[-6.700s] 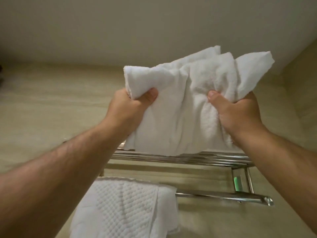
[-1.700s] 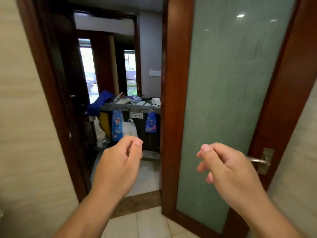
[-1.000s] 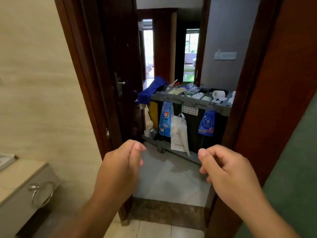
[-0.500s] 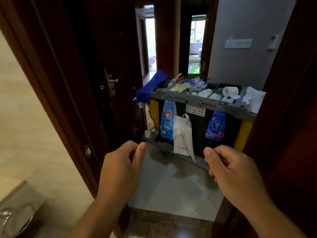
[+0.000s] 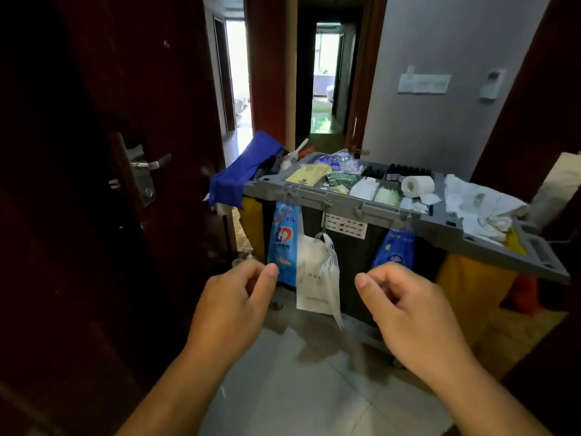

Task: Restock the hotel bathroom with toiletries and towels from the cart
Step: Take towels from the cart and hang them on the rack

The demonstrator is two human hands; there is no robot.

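Note:
The grey housekeeping cart [image 5: 352, 204] stands in the corridor just past the doorway. Its top tray holds a toilet paper roll [image 5: 417, 185], yellow and green sachets [image 5: 309, 175], small dark bottles [image 5: 405, 170] and a crumpled white towel [image 5: 481, 207]. My left hand [image 5: 234, 306] and my right hand [image 5: 408, 313] hang in front of the cart at its lower front. Both hold nothing, with fingers loosely curled.
A dark wooden door [image 5: 132, 152] with a metal handle [image 5: 151, 164] stands open on the left. Blue refill pouches [image 5: 283, 240] and a white plastic bag [image 5: 317, 275] hang from the cart's front. A blue cloth [image 5: 243, 171] drapes its left end. Pale floor tiles [image 5: 298, 388] lie below.
I have left the towel on the bathroom rail, turned and walked through the doorway. The cart is now much nearer. Both hands stay empty and loosely curled.

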